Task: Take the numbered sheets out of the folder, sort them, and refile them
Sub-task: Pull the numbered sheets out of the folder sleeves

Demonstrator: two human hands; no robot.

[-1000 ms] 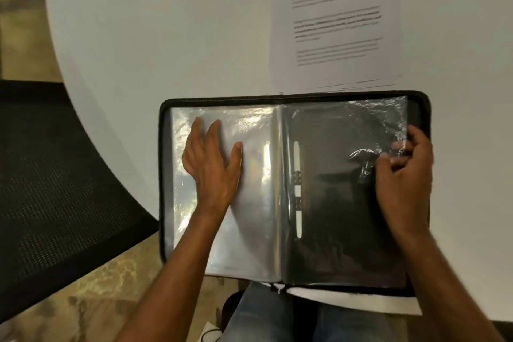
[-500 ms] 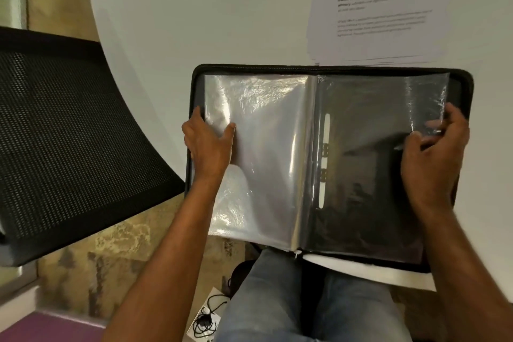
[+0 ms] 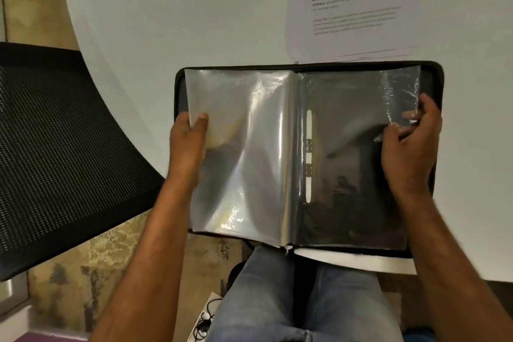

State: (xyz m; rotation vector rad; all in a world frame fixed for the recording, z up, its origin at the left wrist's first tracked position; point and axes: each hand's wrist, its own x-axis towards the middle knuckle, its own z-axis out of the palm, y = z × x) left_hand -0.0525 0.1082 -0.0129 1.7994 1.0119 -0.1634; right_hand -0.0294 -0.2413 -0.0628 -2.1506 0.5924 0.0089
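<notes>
A black zip folder [image 3: 435, 72] lies open at the near edge of the white table, its clear plastic sleeves [image 3: 249, 147] empty. My left hand [image 3: 187, 141] grips the left edge of the left-hand sleeves, thumb on top and fingers underneath. My right hand [image 3: 410, 141] pinches the outer edge of a clear sleeve on the right page. A stack of printed sheets [image 3: 352, 5] lies on the table just beyond the folder's far right edge.
The white table [image 3: 172, 14] curves away to the left. A black mesh chair [image 3: 55, 147] stands at the left, close to the folder. My knees in jeans [image 3: 277, 294] are below the table edge. Cables lie on the patterned floor [image 3: 205, 325].
My left hand slid from flat on the left page to its outer edge and took hold of it. My right hand stayed pinching the right sleeve. The view shifted left.
</notes>
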